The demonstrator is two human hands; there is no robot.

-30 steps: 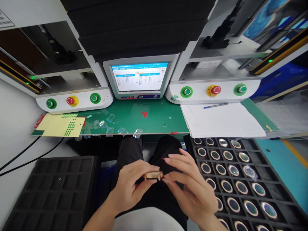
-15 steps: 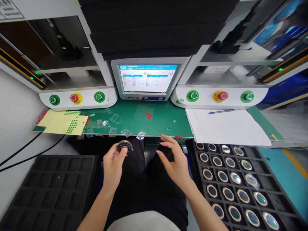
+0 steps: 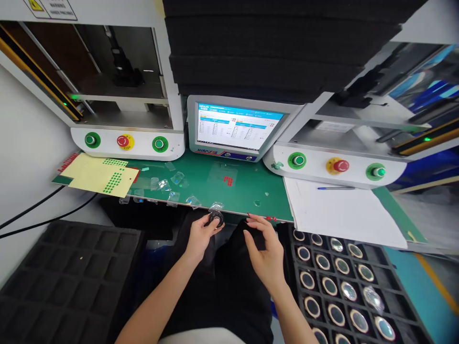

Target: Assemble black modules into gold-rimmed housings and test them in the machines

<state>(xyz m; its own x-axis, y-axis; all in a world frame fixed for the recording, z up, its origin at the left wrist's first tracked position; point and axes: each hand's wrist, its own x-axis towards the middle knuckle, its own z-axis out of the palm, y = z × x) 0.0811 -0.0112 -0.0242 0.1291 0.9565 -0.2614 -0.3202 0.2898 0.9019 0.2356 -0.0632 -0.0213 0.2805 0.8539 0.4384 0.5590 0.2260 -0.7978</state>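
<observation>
A small round black part, ring-shaped with a paler centre, is pinched between the thumb and fingers of my left hand. It is held near the front edge of the green mat, over my lap. A clear plastic piece lies at the mat's edge just beyond it. My right hand hovers a little to the right, thumb and fingers apart, with nothing seen in it. Nearest to its fingertips are small red bits on the mat's edge.
A black foam tray at right holds several round lens-like parts in gold rims. Another black tray stands at left. Behind are a monitor and button panels. White paper bears a pen; yellow sticker sheets lie left.
My left hand has moved right with the black part, nearer to my right hand and the mat's edge. My right hand stays open. The camera view has shifted and tilted slightly.
</observation>
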